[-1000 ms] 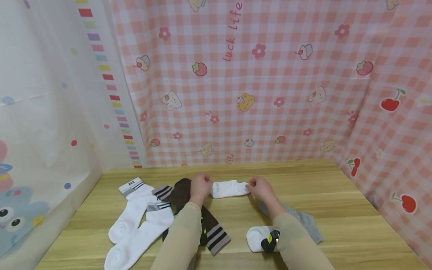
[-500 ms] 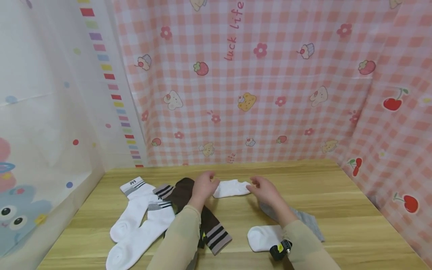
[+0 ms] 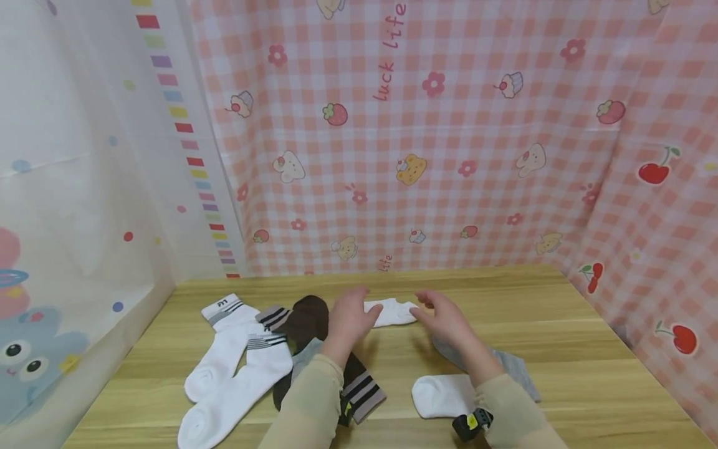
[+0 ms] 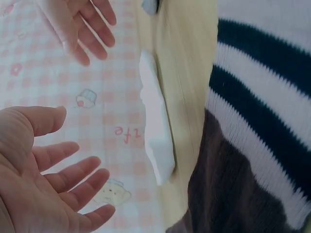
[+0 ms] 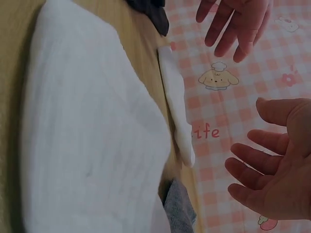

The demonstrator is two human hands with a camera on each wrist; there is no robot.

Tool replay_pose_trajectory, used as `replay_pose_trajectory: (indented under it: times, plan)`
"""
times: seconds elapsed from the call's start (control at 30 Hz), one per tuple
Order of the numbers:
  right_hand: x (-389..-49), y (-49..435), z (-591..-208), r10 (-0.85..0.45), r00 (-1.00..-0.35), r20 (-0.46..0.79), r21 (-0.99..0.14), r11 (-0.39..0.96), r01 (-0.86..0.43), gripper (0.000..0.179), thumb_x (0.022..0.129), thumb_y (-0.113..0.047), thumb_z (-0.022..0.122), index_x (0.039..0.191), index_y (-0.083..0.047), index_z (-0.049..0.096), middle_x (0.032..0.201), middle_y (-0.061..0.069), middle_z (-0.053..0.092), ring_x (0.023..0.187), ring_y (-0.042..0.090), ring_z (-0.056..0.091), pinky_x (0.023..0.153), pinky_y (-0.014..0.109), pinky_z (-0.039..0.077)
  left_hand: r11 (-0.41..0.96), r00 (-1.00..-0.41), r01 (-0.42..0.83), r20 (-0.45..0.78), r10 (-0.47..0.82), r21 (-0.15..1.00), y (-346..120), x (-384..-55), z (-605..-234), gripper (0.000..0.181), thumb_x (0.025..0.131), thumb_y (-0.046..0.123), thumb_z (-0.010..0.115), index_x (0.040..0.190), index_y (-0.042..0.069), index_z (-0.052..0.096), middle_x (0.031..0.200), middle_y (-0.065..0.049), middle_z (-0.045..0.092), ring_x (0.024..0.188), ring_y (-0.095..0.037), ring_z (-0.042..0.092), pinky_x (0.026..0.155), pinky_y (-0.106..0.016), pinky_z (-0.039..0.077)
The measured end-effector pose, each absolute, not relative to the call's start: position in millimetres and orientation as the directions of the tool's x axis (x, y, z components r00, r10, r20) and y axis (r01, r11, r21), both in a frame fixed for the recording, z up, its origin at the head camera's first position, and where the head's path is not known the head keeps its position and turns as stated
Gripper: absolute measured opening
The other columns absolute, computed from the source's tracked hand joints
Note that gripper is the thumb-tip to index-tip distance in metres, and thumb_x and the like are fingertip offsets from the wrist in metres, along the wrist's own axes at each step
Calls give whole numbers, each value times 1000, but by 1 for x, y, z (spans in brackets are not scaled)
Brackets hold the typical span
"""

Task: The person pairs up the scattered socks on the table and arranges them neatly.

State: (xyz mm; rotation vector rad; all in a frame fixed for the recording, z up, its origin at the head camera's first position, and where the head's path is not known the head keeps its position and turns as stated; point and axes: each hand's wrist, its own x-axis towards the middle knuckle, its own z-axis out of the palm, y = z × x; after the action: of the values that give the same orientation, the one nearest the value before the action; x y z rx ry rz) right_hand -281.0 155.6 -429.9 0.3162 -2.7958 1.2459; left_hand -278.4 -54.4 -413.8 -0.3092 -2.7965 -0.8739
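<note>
A small white ankle sock (image 3: 391, 312) lies flat near the back of the table, between my two hands. Its thin side profile shows in the left wrist view (image 4: 156, 121). My left hand (image 3: 349, 321) hovers at the sock's left end, fingers spread and holding nothing. Close to the other end is my right hand (image 3: 447, 323), its fingers relaxed and apart. Both palms face each other in the wrist views, with a gap between the right hand (image 5: 279, 162) and the sock. Part of the sock's left end is hidden behind my left hand in the head view.
Two long white socks (image 3: 241, 386) with striped cuffs lie at the left. Dark brown socks (image 3: 310, 315) with striped cuffs lie beside and under my left forearm. Another white sock (image 3: 442, 396) and a grey sock (image 3: 518, 373) are near my right forearm. Patterned curtains (image 3: 426, 137) stand behind the table.
Both hands have let go of the white ankle sock's ends and their fingers have spread. The left hand has shifted right and nearer; the right hand has moved slightly right. The sock stays put.
</note>
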Motion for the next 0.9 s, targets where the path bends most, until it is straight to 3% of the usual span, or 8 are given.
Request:
replay_pose_trajectory:
  times: [0.57,0.7,0.9]
  plan:
    - [-260,160,-421,-183,-932,313,-603,720,-344,44,94,-18,69,130,4,58,127,24,60,120,41,54,100,55,42,912,-888,338,399,228,232,-37,-257,-408,41,89,36,74,119,10,66,112,-10,68,103,-32,63,87,-52,48]
    - [-256,163,-420,-205,-902,381,-545,738,-398,45,91,-17,72,129,4,58,126,23,61,119,41,55,100,56,42,909,-862,365,440,250,199,-35,-251,-405,39,87,35,76,115,11,66,111,-10,68,103,-32,63,88,-52,47]
    - [-247,164,-415,-217,-878,427,-495,756,-428,45,90,-15,73,129,1,60,126,20,62,119,41,54,99,56,42,890,-851,408,438,292,201,-32,-240,-400,42,88,35,76,122,12,65,116,-9,67,108,-32,61,94,-54,44]
